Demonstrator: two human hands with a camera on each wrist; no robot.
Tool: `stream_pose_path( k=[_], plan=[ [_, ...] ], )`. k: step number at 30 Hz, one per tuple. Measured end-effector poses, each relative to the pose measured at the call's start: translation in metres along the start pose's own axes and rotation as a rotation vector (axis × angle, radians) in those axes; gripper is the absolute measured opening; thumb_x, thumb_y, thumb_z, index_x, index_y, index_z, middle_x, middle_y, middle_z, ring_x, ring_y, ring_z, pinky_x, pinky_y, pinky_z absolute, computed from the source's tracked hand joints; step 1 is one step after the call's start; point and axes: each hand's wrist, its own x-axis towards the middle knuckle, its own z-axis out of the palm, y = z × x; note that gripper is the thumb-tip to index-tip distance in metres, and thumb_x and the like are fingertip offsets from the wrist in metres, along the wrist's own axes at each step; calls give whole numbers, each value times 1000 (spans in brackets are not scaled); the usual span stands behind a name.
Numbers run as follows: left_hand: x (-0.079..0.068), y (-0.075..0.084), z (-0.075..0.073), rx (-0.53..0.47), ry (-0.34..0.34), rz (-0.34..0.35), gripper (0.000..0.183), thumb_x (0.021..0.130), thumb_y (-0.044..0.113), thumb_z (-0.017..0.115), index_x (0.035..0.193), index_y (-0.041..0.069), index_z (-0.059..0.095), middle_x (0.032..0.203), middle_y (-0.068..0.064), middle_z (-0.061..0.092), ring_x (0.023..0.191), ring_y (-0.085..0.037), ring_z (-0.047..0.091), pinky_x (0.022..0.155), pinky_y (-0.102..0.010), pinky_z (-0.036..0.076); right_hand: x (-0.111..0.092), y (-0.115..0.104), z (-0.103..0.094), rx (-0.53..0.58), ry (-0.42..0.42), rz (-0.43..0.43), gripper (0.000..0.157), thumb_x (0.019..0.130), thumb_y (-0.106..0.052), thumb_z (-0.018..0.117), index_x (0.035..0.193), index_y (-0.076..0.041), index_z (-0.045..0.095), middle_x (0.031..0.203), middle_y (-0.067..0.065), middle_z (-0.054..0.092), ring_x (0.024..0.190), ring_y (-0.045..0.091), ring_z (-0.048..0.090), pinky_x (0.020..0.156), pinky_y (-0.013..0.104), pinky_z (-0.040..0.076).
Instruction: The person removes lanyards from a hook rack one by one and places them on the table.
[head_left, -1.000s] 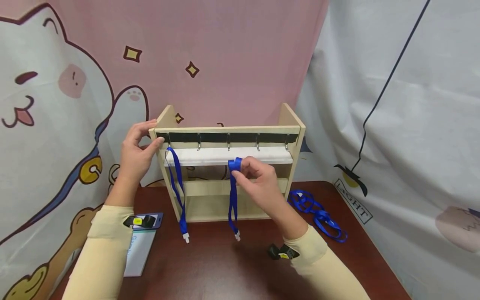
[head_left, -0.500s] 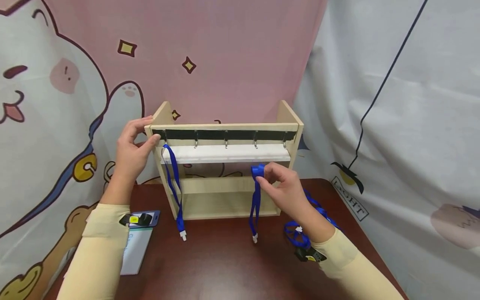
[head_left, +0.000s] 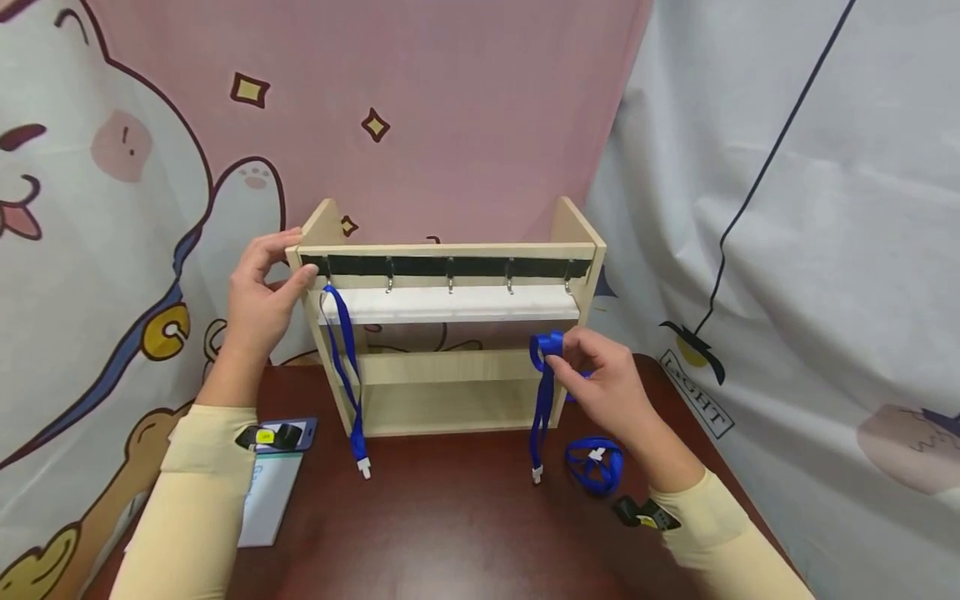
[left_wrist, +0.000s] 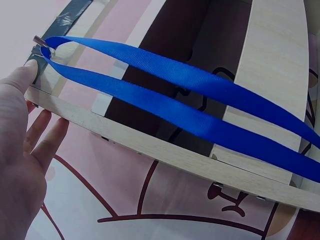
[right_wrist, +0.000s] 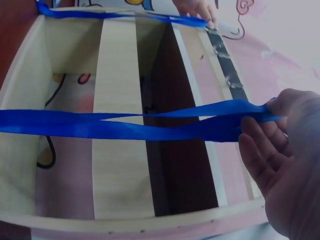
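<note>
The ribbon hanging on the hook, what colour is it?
Bright blue. The hanging ribbon shows best in the left wrist view.

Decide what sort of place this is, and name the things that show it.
Probably a staged tabletop workspace: a cartoon-printed cloth backdrop hangs close behind the brown table, on which a wooden rack stands with a blue lanyard hanging from one of its hooks.

A draped-off corner, this, more makeshift booth than furnished room! Pink cartoon cloth (head_left: 465, 125) across the back, a creased white curtain (head_left: 810, 275) down the right, a glossy dark desk (head_left: 420, 517) tucked in close; home or studio, there's no telling.
</note>
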Motion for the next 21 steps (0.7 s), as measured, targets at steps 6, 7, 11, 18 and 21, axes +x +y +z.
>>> stream_pose_path(
  k=[6, 7, 11, 18, 21],
  plan=[
    [-1, 5, 0, -5, -3, 1, 39, 103, 2, 77, 141, -2, 69, 153, -10, 62, 124, -13, 60, 88, -12, 57, -3, 6, -6, -4, 14, 1, 26, 90, 12, 83, 97, -10, 73, 83, -1, 69, 66, 12, 64, 61, 16, 55],
    [-1, 6, 0, -5, -2, 1, 39, 103, 2, 77, 141, -2, 69, 153, -10, 62, 125, -13, 60, 89, -12, 57, -4, 7, -6, -5, 14, 6, 26, 90, 12, 84, 96, -10, 73, 83, -1, 69, 67, 12, 64, 61, 16, 55],
    [-1, 6, 1, -11, -1, 4, 40, 103, 2, 77, 141, -1, 69, 153, -10, 62, 126, -14, 60, 89, -12, 57, -10, 12, -4, -32, 5, 35, 26, 89, 11, 85, 95, -10, 72, 84, -1, 68, 70, 11, 63, 63, 16, 54],
    [0, 2, 1, -20, 2, 11, 39, 102, 1, 77, 141, -1, 69, 152, -10, 62, 125, -14, 60, 88, -12, 58, -20, 16, 2, -49, -41, 67, 26, 92, 7, 85, 95, -13, 69, 83, -5, 65, 70, 12, 61, 59, 21, 51],
    [0, 6, 1, -18, 1, 10, 39, 102, 1, 77, 140, -2, 69, 152, -10, 62, 125, -14, 60, 89, -12, 58, -24, 16, 6, -30, -70, 98, 24, 96, 4, 83, 96, -16, 69, 83, -6, 65, 67, 12, 60, 56, 23, 51]
  ],
)
